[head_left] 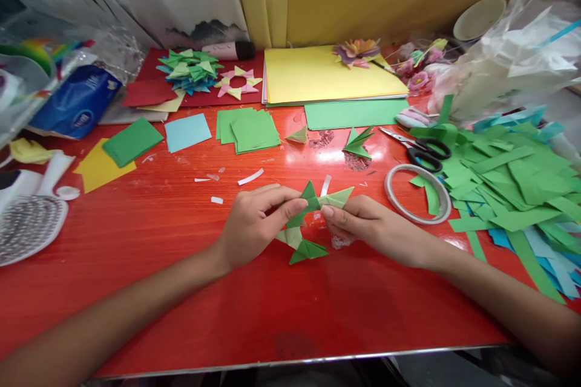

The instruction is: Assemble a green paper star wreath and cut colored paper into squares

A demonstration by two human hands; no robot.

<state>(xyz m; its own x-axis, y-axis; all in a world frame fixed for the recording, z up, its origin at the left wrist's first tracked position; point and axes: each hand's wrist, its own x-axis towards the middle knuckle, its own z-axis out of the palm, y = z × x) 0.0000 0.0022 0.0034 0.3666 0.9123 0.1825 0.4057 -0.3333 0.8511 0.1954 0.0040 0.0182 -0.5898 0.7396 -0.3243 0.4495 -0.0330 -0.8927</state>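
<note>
Over the middle of the red table (190, 314), my left hand (256, 221) pinches a chain of folded origami pieces (307, 250) in dark and light green, its lower end hanging down between my hands. My right hand (370, 227) pinches a light green folded piece (336, 198) at the chain's upper right end. The two meet at a joint between my thumbs; whether they are fully interlocked, I cannot tell. Beyond my hands lie a loose green folded piece (358, 143) and a small pale one (298, 135).
Scissors (424, 150), a tape roll (418, 195) and a heap of green strips (512, 175) lie right. Green squares (255, 130), a blue square (187, 132) and yellow paper (327, 75) lie farther back. A hairbrush (31, 227) is left, and a finished origami ring (238, 82) sits behind.
</note>
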